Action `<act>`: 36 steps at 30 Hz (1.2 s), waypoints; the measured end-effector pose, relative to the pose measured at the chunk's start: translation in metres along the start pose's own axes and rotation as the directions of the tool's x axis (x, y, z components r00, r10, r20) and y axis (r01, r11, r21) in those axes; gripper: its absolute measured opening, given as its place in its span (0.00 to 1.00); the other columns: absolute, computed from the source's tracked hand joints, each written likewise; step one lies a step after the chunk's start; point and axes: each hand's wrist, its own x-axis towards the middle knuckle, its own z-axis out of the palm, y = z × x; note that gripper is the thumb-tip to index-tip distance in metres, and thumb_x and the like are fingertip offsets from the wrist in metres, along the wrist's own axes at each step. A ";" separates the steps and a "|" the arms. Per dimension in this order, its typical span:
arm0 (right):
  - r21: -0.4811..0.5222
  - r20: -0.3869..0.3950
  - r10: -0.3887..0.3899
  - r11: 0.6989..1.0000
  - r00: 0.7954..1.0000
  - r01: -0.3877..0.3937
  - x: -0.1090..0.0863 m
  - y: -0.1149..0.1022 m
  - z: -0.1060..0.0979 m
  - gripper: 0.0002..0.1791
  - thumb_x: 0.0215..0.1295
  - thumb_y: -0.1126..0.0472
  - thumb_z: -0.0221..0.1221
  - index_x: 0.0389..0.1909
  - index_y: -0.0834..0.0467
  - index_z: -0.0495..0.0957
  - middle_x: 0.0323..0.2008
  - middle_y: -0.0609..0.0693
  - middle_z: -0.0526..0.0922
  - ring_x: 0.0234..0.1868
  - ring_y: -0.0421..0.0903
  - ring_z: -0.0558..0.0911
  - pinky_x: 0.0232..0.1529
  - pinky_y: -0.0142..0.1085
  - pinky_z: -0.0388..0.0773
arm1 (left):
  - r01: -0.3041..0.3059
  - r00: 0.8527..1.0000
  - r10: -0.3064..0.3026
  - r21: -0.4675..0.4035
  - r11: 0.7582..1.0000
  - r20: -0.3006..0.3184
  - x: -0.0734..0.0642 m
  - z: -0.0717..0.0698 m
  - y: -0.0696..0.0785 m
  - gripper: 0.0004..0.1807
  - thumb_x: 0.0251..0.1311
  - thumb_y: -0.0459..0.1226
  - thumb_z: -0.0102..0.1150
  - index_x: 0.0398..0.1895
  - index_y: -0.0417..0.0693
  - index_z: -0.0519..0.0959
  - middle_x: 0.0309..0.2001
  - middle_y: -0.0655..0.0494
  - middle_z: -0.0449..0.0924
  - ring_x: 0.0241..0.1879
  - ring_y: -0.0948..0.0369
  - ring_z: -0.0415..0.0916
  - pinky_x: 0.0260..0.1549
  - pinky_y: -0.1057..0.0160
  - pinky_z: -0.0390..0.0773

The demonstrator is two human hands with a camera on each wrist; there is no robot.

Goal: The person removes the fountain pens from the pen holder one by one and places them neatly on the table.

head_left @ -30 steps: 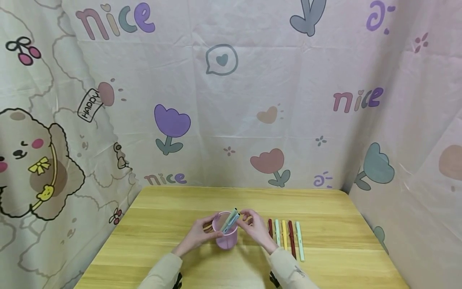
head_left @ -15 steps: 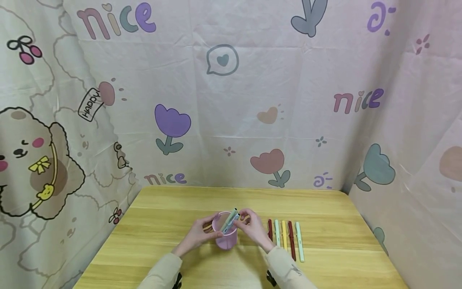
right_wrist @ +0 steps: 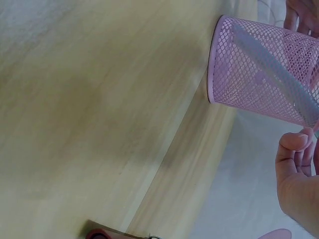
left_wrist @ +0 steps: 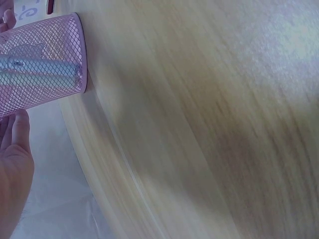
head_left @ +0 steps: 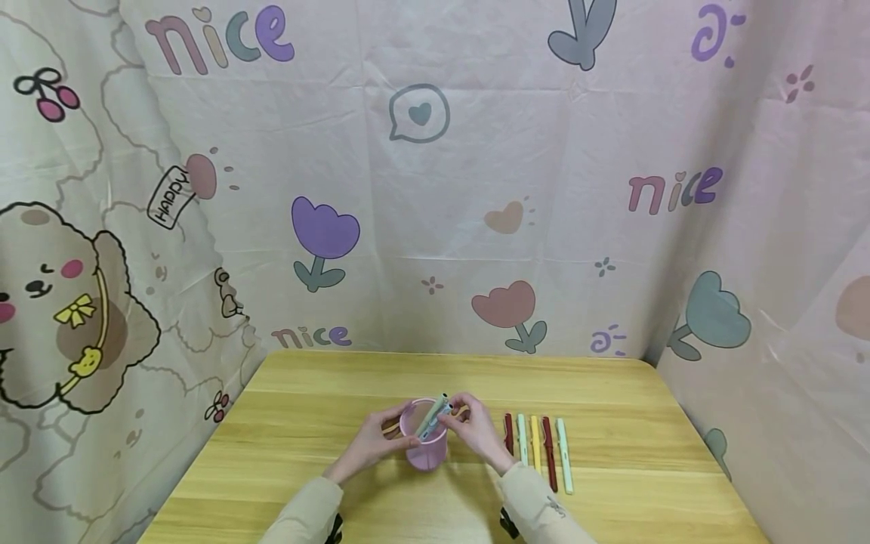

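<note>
A pink mesh pen cup [head_left: 427,457] stands on the table, gripped near its rim by my left hand [head_left: 372,440], thumb in front and fingers round the far left side. Two pens lean to the right inside it, a light green pen [head_left: 431,412] and a light blue pen [head_left: 428,431]. At the right of the rim, my right hand [head_left: 478,429] pinches the upper end of the light blue pen. Through the mesh, the left wrist view shows both pens [left_wrist: 40,67] reaching down to the base. The right wrist view has my curled fingers [right_wrist: 294,142] at the rim.
Right of the cup, several pens lie side by side: a dark red pen [head_left: 550,455], a yellow pen [head_left: 536,438], a mint pen [head_left: 566,457] and others. My right forearm overlaps some lower ends. A patterned curtain [head_left: 421,189] hangs behind the wooden table [head_left: 306,393].
Over the past second my right hand has shifted slightly left and its thumb and fingers have come together at the pen's top. Cup and left hand have stayed in place.
</note>
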 end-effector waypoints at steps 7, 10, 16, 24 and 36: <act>0.003 0.012 -0.005 1.000 1.000 0.005 -0.003 -0.001 -0.001 0.11 0.64 0.63 0.67 0.43 0.65 0.78 0.38 0.56 0.79 0.28 0.35 0.74 0.22 0.21 0.72 | -0.002 1.000 0.002 0.007 1.000 -0.008 0.000 0.001 -0.001 0.45 0.58 0.37 0.71 0.73 0.27 0.59 0.71 0.23 0.60 0.67 0.31 0.67 0.63 0.54 0.78; 0.031 0.003 -0.008 0.999 1.000 0.007 -0.005 -0.002 -0.001 0.11 0.64 0.64 0.66 0.43 0.65 0.78 0.37 0.56 0.79 0.27 0.34 0.74 0.22 0.20 0.71 | 0.000 1.000 0.000 0.005 1.000 -0.008 0.000 0.001 -0.001 0.45 0.58 0.38 0.71 0.73 0.27 0.59 0.70 0.23 0.60 0.66 0.30 0.67 0.63 0.54 0.79; 0.085 -0.046 0.007 0.996 0.999 -0.003 -0.009 -0.006 0.000 0.10 0.64 0.66 0.66 0.42 0.67 0.78 0.37 0.59 0.80 0.26 0.34 0.73 0.21 0.20 0.69 | -0.008 1.000 0.008 0.029 1.000 0.002 0.000 0.000 -0.002 0.44 0.59 0.38 0.70 0.73 0.27 0.59 0.71 0.24 0.60 0.67 0.31 0.67 0.64 0.54 0.78; 0.117 -0.067 0.041 0.993 0.997 -0.033 -0.025 -0.046 -0.011 0.10 0.63 0.71 0.64 0.42 0.72 0.78 0.37 0.64 0.81 0.25 0.35 0.75 0.21 0.18 0.68 | 0.003 1.000 -0.003 0.012 1.000 0.003 -0.001 0.000 -0.003 0.44 0.58 0.37 0.71 0.73 0.28 0.59 0.71 0.24 0.60 0.67 0.31 0.67 0.64 0.54 0.79; 0.241 -0.097 0.033 0.971 0.995 -0.008 -0.024 -0.022 -0.016 0.12 0.65 0.65 0.65 0.44 0.68 0.77 0.34 0.67 0.83 0.20 0.34 0.76 0.16 0.22 0.74 | 0.000 1.000 0.000 0.027 1.000 -0.015 0.001 0.000 -0.003 0.44 0.58 0.37 0.71 0.72 0.26 0.60 0.70 0.24 0.61 0.67 0.31 0.67 0.64 0.55 0.79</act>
